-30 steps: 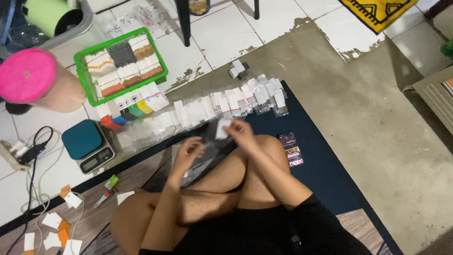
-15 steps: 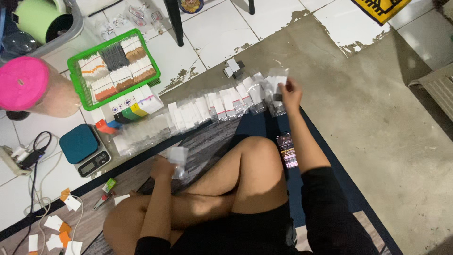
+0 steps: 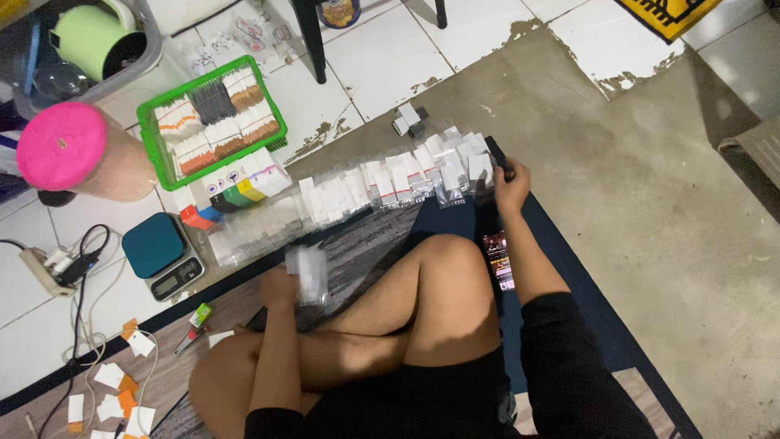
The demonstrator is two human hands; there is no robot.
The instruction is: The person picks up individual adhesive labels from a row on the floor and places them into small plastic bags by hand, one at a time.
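Head cam: cracked tile floor (image 3: 382, 57), navy mat (image 3: 569, 276)

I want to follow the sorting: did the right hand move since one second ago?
Yes. The right hand went out from above the lap to the far right end of the row of small packets, while the green basket stays put.

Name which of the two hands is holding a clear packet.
The left hand: it grips a clear packet by the knee, while the right hand reaches to the packet row.
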